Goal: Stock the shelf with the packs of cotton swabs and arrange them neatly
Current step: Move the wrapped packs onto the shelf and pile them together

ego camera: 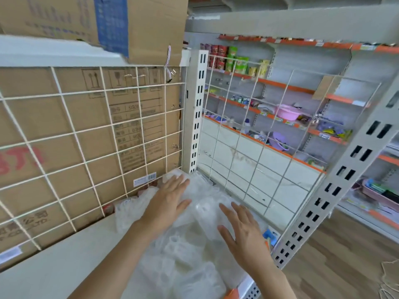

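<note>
Clear plastic packs of cotton swabs [200,214] lie heaped on the white shelf [64,262], filling its right end up to the corner post. My left hand [170,197] lies flat on the far packs with straight fingers. My right hand [241,229] presses flat on the nearer packs, fingers spread. Neither hand grips a pack. More packs [179,270] lie below my wrists, blurred.
A white wire grid [86,130] backs the shelf, with a big cardboard box [54,117] behind it. A wire side panel [259,134] and perforated posts [195,108] close the right end. Another aisle's shelves [280,117] with goods stand beyond; wood floor [345,255] at right.
</note>
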{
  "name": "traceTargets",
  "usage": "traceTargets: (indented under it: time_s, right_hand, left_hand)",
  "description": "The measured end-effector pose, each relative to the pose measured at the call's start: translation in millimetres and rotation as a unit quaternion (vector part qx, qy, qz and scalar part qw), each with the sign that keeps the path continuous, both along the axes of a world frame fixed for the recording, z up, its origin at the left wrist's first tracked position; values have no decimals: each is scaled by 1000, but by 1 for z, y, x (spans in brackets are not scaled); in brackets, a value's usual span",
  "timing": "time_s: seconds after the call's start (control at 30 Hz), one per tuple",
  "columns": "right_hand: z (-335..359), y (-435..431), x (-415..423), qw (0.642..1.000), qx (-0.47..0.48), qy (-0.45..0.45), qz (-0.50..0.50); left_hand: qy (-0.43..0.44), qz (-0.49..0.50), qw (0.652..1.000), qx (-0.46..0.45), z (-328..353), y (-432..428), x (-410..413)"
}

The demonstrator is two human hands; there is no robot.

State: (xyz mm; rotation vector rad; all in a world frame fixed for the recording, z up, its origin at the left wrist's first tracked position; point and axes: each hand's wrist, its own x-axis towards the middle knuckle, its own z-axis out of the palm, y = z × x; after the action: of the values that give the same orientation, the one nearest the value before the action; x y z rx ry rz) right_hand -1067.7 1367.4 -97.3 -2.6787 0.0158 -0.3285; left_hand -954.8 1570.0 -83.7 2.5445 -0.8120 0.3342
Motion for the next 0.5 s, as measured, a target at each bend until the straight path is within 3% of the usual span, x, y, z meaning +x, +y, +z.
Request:
traceTargets:
  time_s: [0.2, 0.5]
  right_hand:
    - [10, 1, -11, 1000, 5, 0, -12]
    - [28, 27, -58, 998, 10, -49, -35]
  left_hand:
    - [-7, 12, 1000, -17, 10, 21, -23]
    - [-64, 77, 995, -28, 18, 131, -85]
